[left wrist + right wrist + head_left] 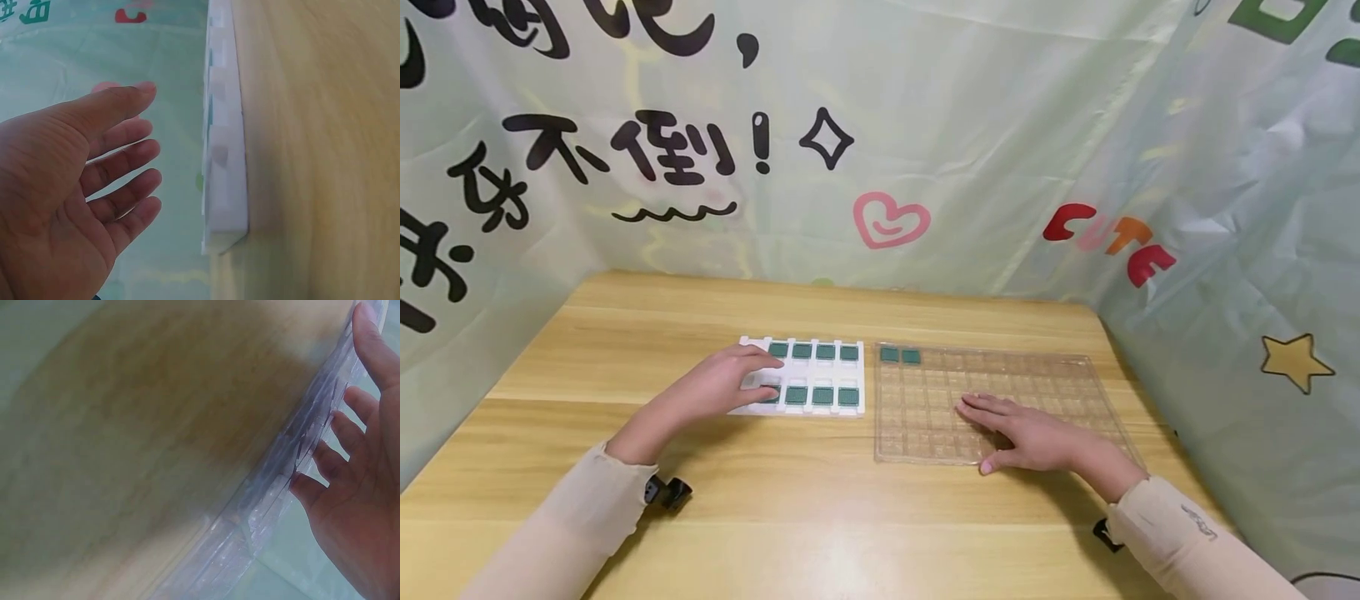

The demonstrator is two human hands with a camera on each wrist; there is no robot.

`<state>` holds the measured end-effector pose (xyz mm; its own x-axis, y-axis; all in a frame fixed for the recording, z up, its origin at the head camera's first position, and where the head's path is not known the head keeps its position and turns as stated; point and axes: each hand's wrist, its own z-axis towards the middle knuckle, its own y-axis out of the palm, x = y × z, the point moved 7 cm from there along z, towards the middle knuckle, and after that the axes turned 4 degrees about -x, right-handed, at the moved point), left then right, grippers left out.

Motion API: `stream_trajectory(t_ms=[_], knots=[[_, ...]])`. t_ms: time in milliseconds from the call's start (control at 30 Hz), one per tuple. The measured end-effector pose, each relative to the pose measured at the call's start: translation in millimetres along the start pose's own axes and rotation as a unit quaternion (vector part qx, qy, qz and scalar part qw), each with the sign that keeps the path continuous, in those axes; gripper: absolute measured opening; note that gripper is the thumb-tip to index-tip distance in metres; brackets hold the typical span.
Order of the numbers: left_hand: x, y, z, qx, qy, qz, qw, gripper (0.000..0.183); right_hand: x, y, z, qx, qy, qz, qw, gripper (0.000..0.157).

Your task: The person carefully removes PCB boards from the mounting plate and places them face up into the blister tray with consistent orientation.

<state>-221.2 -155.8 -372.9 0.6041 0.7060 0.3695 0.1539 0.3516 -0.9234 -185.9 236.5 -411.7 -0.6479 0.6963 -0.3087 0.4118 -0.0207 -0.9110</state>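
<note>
My left hand (pixel 721 382) hovers over the left end of a white tray (pixel 838 372). In that tray lie two rows of square green chips (pixel 825 352) with dotted edges; the hand hides some of its left end. The left wrist view shows loosely bent fingers (pixel 134 156), apart from the tray's side and holding nothing. My right hand (pixel 1033 437) rests with spread fingers on a clear plastic tray (pixel 1037 375) of many small compartments. Two green chips (pixel 900 356) sit side by side in its far left corner. In the right wrist view, fingertips touch the clear tray (pixel 275 469).
Both trays lie side by side on a wooden table (pixel 820 517), with a narrow gap between them. A printed fabric curtain (pixel 985 167) hangs behind the table and down its sides. Small black devices (pixel 668 493) are worn at the wrists.
</note>
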Motion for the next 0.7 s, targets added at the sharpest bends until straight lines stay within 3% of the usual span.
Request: stream_trajectory(t_ms=[300,567,700], knots=[[-8.2,3.8,0.3,-0.02,0.004,-0.018,0.9996,0.046,0,-1.0,0,0.007,0.0,-0.004,1.0,0.089],[-33.0,0.9,3.3,-0.022,-0.049,-0.036,0.9979,0.048,1,-0.8,0,0.009,-0.004,-0.003,1.0,0.088],[-40.4,-1.1,7.8,-0.025,-0.058,-0.032,0.9975,0.05,1,-0.3,-1,0.005,-0.004,0.004,1.0,0.088]])
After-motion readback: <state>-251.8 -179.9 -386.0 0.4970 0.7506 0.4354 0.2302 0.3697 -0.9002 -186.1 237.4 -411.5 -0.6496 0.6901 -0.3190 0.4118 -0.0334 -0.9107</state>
